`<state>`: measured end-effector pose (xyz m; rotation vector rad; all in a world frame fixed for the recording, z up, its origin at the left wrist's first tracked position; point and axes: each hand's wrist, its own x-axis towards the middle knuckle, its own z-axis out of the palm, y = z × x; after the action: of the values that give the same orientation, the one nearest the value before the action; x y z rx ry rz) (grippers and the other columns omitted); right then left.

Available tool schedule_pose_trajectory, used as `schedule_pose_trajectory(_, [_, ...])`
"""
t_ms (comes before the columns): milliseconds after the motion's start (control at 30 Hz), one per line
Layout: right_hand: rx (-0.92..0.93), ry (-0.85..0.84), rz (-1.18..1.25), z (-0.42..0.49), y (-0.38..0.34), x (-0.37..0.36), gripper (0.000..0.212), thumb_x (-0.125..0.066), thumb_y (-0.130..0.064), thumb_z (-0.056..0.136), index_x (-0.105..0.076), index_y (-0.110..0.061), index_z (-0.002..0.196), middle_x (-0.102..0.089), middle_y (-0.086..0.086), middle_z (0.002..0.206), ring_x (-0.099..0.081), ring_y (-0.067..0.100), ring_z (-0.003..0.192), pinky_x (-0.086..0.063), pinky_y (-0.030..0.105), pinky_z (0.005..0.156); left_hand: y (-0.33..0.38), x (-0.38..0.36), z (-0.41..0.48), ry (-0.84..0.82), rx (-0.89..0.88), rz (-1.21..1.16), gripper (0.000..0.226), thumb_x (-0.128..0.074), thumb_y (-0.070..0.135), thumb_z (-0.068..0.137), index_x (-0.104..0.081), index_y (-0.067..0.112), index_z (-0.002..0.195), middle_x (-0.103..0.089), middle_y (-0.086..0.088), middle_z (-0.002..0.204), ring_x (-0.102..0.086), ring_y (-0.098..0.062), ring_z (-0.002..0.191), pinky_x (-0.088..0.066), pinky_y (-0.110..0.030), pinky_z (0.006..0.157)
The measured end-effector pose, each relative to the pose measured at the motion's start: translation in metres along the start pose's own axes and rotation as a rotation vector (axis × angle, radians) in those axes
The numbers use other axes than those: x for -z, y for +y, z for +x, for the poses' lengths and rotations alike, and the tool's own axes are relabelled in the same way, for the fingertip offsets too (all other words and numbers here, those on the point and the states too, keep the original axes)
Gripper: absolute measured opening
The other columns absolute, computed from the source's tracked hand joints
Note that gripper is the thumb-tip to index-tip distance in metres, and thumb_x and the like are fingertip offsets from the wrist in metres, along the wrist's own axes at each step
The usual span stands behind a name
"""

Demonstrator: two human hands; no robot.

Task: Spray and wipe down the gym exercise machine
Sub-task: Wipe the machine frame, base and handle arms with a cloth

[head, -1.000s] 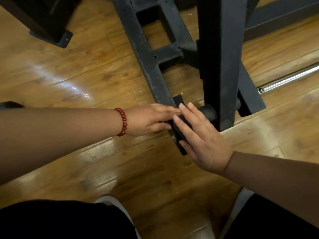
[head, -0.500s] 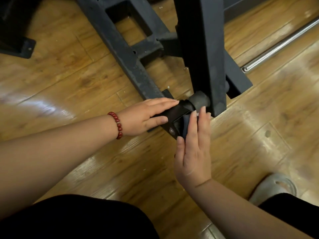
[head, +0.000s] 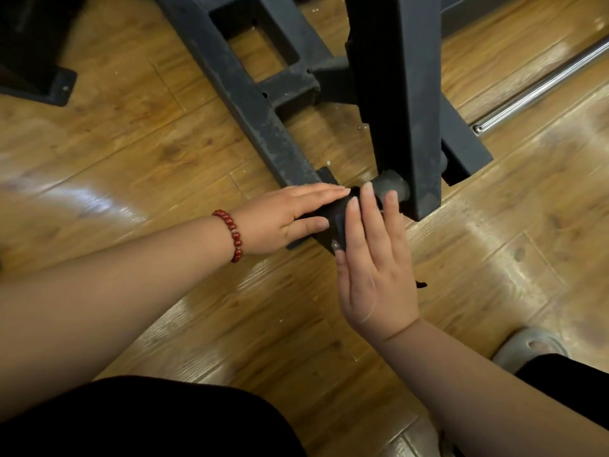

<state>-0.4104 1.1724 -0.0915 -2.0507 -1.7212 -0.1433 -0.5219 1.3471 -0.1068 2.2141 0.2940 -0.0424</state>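
Note:
The gym machine's dark steel base rail (head: 250,94) runs diagonally across the wooden floor, with a thick upright post (head: 405,94) to its right. My left hand (head: 286,216), with a red bead bracelet on the wrist, lies with straight fingers on top of the rail's near end, thumb against its near side. My right hand (head: 372,268) presses flat on that same end, fingertips reaching the round grey rubber bumper (head: 390,184) at the post's foot. A small dark ragged edge (head: 420,285) shows beside my right palm; I cannot tell what it is. No spray bottle is in view.
A chrome bar (head: 540,87) lies on the floor at the right. Another black machine foot (head: 36,77) stands at the upper left. My knees in black trousers fill the bottom edge, and a grey slipper (head: 527,351) is at the lower right.
My right hand swung round from the right side and now reaches up from below, fingertips nearer the bumper. The left hand stayed on the rail's end. The view shifted.

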Motion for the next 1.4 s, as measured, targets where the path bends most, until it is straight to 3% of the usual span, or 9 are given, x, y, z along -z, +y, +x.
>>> schedule_pose_trajectory(200, [0.311,-0.11,-0.021,-0.017,0.041,0.009,0.05,-0.035,-0.024,0.104,-0.022,-0.011,0.151,-0.027,0.016,0.153,-0.008,0.028,0.15,-0.022,0.047,0.119,-0.007,0.001,-0.002,-0.013,0.025,0.039,0.055,-0.026,0.062,0.096,-0.013,0.039,0.145,-0.017,0.022,0.15,-0.003,0.007,0.142,0.0,-0.008,0.113])
schedule_pose_trajectory(300, [0.344,-0.181,-0.014,-0.003,0.04,0.018,0.052,-0.037,-0.023,0.104,-0.023,-0.009,0.152,-0.027,0.015,0.155,-0.01,0.029,0.15,-0.02,0.047,0.12,-0.011,0.0,-0.002,0.009,0.011,0.07,0.065,-0.019,0.071,0.092,-0.016,0.038,0.147,-0.02,0.018,0.154,-0.005,-0.005,0.148,-0.008,-0.028,0.12])
schedule_pose_trajectory(433, [0.223,-0.208,0.149,0.039,0.015,0.024,0.047,-0.04,-0.015,0.101,-0.038,0.001,0.145,-0.035,0.019,0.153,-0.026,0.034,0.145,-0.028,0.046,0.118,-0.015,-0.004,-0.004,0.097,-0.038,0.106,0.059,-0.032,0.055,0.099,-0.037,0.024,0.148,-0.034,0.002,0.156,-0.022,-0.021,0.147,-0.028,-0.051,0.116])
schedule_pose_trajectory(633, [0.36,-0.367,0.292,0.061,0.032,0.038,0.039,-0.045,-0.014,0.099,-0.055,0.001,0.134,-0.053,0.016,0.14,-0.045,0.027,0.133,-0.032,0.033,0.115,-0.026,-0.008,-0.021,0.199,0.015,0.232,0.063,-0.024,0.056,0.1,-0.049,0.015,0.141,-0.045,-0.005,0.149,-0.03,-0.023,0.143,-0.034,-0.053,0.113])
schedule_pose_trajectory(833, [0.18,-0.573,0.432,0.121,0.027,0.037,0.034,-0.048,-0.022,0.1,-0.062,-0.008,0.127,-0.064,-0.001,0.118,-0.054,0.006,0.112,-0.036,0.008,0.096,-0.028,0.002,-0.031,0.392,0.147,0.189,0.053,-0.032,0.043,0.1,-0.052,0.012,0.138,-0.05,-0.005,0.144,-0.034,-0.019,0.141,-0.029,-0.039,0.115])
schedule_pose_trajectory(1000, [0.207,-0.711,0.386,0.173,0.017,0.008,0.024,-0.059,-0.025,0.096,-0.062,-0.017,0.118,-0.062,-0.001,0.115,-0.054,0.008,0.108,-0.042,0.024,0.094,-0.032,0.008,-0.039,0.542,0.207,0.168,0.049,-0.036,0.035,0.099,-0.055,0.006,0.133,-0.056,-0.012,0.137,-0.043,-0.026,0.135,-0.032,-0.041,0.112])
schedule_pose_trajectory(1100, [0.214,-0.84,0.297,0.183,0.017,-0.017,0.031,-0.064,-0.031,0.092,-0.06,-0.017,0.119,-0.055,0.003,0.129,-0.049,0.015,0.121,-0.037,0.028,0.104,-0.033,0.009,-0.04,0.603,0.254,0.17,0.048,-0.036,0.034,0.098,-0.057,0.006,0.132,-0.058,-0.014,0.133,-0.048,-0.029,0.13,-0.036,-0.044,0.111])
schedule_pose_trajectory(1200, [0.14,-1.002,0.244,0.18,0.02,-0.028,0.045,-0.059,-0.036,0.095,-0.055,-0.018,0.135,-0.03,-0.001,0.158,-0.027,0.013,0.144,-0.016,0.019,0.113,-0.033,0.009,-0.038,0.583,0.26,0.162,0.049,-0.035,0.034,0.097,-0.058,0.007,0.132,-0.058,-0.011,0.134,-0.048,-0.028,0.13,-0.033,-0.04,0.111])
schedule_pose_trajectory(1400, [-0.172,-0.831,0.488,0.166,0.036,-0.008,0.04,-0.054,-0.02,0.099,-0.052,-0.025,0.139,-0.036,-0.009,0.154,-0.027,-0.001,0.14,-0.015,0.015,0.113,-0.031,0.013,-0.027,0.438,0.26,0.214,0.057,-0.028,0.043,0.096,-0.053,0.013,0.138,-0.052,-0.004,0.143,-0.041,-0.024,0.136,-0.033,-0.045,0.114])
